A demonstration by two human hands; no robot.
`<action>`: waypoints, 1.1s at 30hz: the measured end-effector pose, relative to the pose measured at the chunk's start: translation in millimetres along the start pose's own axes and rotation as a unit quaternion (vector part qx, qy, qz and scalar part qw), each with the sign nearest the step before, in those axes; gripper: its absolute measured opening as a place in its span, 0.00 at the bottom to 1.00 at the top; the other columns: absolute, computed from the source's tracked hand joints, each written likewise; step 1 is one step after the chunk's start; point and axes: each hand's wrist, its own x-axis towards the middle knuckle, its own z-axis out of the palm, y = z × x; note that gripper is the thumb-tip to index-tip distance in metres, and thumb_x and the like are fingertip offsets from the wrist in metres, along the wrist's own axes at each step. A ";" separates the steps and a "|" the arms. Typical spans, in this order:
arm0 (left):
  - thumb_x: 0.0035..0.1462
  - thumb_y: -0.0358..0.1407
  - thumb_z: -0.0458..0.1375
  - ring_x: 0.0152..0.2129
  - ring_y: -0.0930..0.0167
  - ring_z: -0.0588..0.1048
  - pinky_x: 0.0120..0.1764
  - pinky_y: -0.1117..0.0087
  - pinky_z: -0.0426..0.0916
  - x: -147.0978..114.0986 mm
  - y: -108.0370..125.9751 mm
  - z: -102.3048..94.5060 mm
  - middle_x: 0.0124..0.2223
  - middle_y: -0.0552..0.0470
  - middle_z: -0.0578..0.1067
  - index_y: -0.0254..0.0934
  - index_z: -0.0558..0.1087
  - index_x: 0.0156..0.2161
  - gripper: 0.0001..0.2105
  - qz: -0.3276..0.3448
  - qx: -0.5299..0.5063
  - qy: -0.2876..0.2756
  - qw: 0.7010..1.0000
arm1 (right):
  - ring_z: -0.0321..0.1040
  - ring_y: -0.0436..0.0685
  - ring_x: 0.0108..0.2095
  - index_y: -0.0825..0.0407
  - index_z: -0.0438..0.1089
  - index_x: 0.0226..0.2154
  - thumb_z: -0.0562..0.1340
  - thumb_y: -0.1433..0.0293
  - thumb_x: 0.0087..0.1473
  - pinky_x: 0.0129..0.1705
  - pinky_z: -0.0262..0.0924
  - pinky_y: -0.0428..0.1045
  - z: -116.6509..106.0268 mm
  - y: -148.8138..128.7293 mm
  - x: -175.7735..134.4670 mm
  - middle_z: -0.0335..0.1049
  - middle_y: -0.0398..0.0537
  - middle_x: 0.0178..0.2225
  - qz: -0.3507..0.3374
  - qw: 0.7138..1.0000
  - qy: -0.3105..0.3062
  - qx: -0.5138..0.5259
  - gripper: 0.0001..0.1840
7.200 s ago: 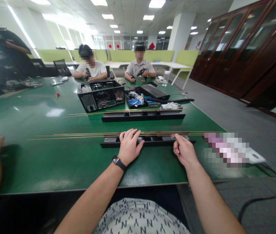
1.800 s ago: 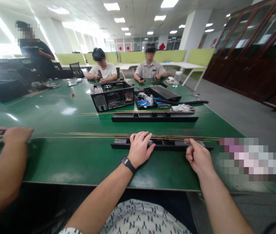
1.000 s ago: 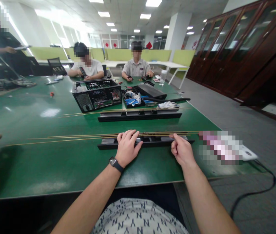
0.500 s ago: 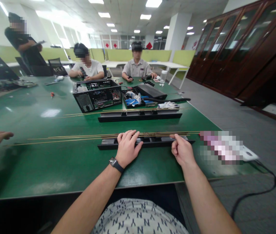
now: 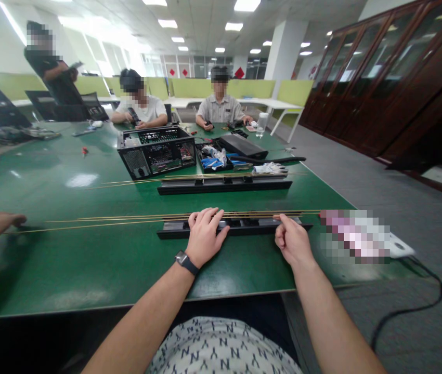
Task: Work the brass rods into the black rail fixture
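Note:
Across the front of the green table lies a long black rail (image 5: 250, 230) with a grey metallic inner face. Several thin golden rods (image 5: 127, 218) run along its top and extend far to the left. My left hand (image 5: 206, 231) rests over the rail and rods, fingers spread, a dark watch on its wrist. Nearer the rail's right end, my right hand (image 5: 294, 240) has its index finger stretched to the rods. Its other fingers are curled in, and what they hold, if anything, is hidden. Behind lies a similar black rail (image 5: 224, 188) with rods on it.
Another person's hand (image 5: 0, 224) reaches in at left, by the rods' far ends. An open computer case (image 5: 156, 155), a tray with blue-and-white gloves (image 5: 215, 158) and a lone glove (image 5: 271, 169) lie farther back. A partly blurred white device (image 5: 400, 245) with a cable sits right.
The other person's hand at left has moved slightly right and down, to the rod ends. The person standing at the back has shifted right. My own hands have stayed in place.

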 end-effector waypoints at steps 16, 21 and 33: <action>0.66 0.42 0.58 0.59 0.59 0.69 0.60 0.52 0.55 -0.1 0.8 -0.9 0.60 0.44 0.74 0.42 0.70 0.60 0.19 0.002 0.000 0.007 1.000 | 0.50 0.44 0.09 0.55 0.75 0.35 0.74 0.53 0.48 0.09 0.41 0.40 -2.5 0.4 -0.4 0.62 0.37 0.14 0.006 1.000 -0.012 -0.002 0.23; 0.66 0.43 0.58 0.59 0.59 0.69 0.60 0.52 0.55 -0.1 0.8 -0.9 0.60 0.43 0.74 0.42 0.70 0.60 0.19 0.003 -0.001 0.006 1.000 | 0.50 0.44 0.09 0.56 0.76 0.36 0.74 0.52 0.47 0.09 0.41 0.40 -2.7 -0.3 -0.4 0.62 0.37 0.14 0.010 1.000 -0.024 -0.013 0.24; 0.66 0.43 0.59 0.59 0.58 0.70 0.59 0.52 0.56 0.1 -0.3 0.5 0.60 0.43 0.75 0.43 0.71 0.60 0.19 0.005 -0.002 0.012 1.000 | 0.49 0.43 0.09 0.56 0.76 0.38 0.73 0.53 0.48 0.09 0.40 0.40 4.0 -4.1 -3.9 0.61 0.36 0.14 0.020 0.999 -0.043 -0.025 0.24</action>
